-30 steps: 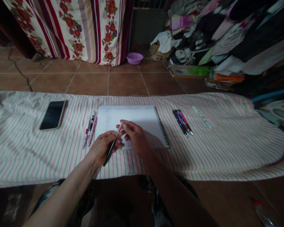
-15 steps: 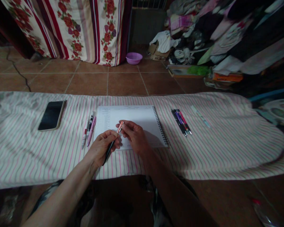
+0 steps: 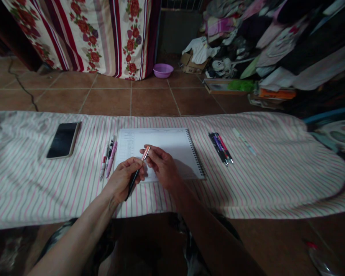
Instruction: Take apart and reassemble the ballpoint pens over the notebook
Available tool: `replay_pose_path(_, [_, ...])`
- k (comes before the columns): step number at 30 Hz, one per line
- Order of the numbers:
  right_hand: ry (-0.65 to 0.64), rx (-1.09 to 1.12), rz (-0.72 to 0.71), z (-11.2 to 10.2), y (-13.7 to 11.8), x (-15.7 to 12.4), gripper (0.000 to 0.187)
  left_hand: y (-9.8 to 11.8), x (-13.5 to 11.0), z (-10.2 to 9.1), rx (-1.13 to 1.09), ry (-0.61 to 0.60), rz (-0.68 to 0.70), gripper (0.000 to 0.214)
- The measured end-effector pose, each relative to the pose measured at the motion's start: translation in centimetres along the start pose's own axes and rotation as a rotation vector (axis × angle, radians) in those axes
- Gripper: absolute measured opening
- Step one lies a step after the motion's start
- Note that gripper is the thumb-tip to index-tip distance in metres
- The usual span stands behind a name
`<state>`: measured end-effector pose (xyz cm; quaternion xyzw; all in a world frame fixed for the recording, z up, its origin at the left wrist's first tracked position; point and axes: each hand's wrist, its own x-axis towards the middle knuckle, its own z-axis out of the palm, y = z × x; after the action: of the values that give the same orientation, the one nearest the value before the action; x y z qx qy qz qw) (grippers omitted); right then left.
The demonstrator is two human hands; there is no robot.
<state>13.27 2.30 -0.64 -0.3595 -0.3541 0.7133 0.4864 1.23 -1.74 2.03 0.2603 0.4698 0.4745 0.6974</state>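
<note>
Between my hands is a slim pen (image 3: pixel 133 179) with a black barrel and an orange-and-silver upper end. My left hand (image 3: pixel 127 173) is closed around its middle, the black part slanting down toward me. The fingers of my right hand (image 3: pixel 161 163) pinch at the orange-and-silver end; exactly how they touch it is partly hidden. Both hands are over the lower part of a white spiral notebook (image 3: pixel 166 138), which has a printed column along its left side. Left of the notebook lie several pens (image 3: pixel 111 158), one pink.
A phone (image 3: pixel 62 140) lies at the left on the striped cloth (image 3: pixel 261 184). Several black, purple and red pens (image 3: pixel 220 148) and a pale pen (image 3: pixel 244 141) lie to the right. Beyond are a purple basin (image 3: pixel 163 70) and piled clothes. A red-capped bottle (image 3: pixel 319 257) is at lower right.
Hardly anything differs. The pen's orange-and-silver end is turned or tilted slightly, and both hands keep their place above the notebook.
</note>
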Motion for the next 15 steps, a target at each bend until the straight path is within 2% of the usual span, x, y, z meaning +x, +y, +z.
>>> replay_pose_path(6, [-0.021, 0.019, 0.049, -0.4, -0.3, 0.1, 0.024, 0.0, 0.1, -0.2, -0.072, -0.057, -0.044, 0.011])
replay_pose_path(12, [-0.094, 0.113, 0.103, -0.3, -1.0, 0.0, 0.023, 0.3, -0.1, -0.3, -0.139, -0.116, -0.097, 0.01])
replay_pose_path(15, [-0.079, 0.155, 0.137, -0.2, -1.1, 0.1, 0.022, 0.3, -0.1, -0.2, -0.139, -0.139, -0.088, 0.011])
